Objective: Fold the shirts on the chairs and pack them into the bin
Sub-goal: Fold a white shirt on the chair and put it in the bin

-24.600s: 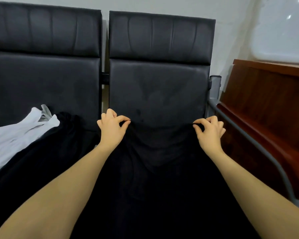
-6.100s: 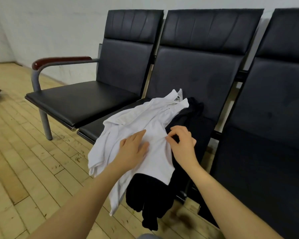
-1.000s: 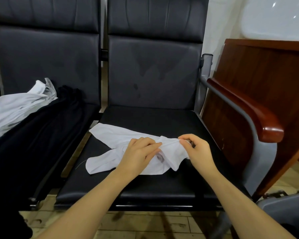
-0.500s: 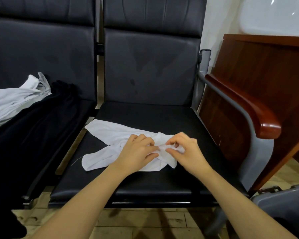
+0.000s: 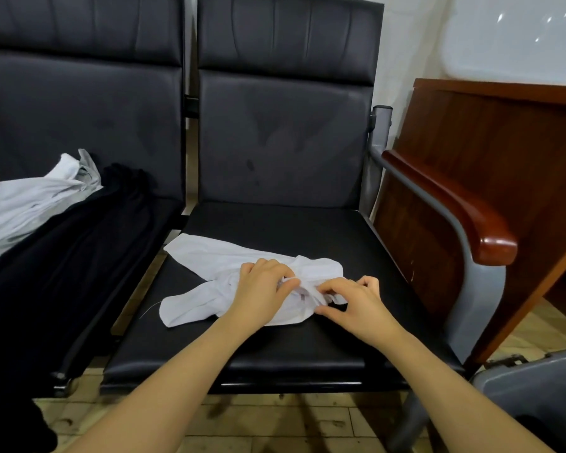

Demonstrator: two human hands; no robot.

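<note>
Fingers (image 5: 286,282) of the left hand (image 5: 258,289) are curled over bunched white cloth, and those of the right hand (image 5: 356,299) pinch a fold just beside them. The white shirt (image 5: 209,295) is thus gripped at its right end; its long axis runs leftward across the seat of the right chair (image 5: 275,348), away from both hands. More shirts (image 5: 30,204) are heaped on the left chair, and the bin (image 5: 533,384) is seen low at the right.

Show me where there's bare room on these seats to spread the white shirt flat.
Free: the right seat behind the white shirt, up to the backrest, and its front strip. Crowded: the left seat, covered by black shirts and white shirts. Both hands, left hand and right hand, grip the shirt.
</note>
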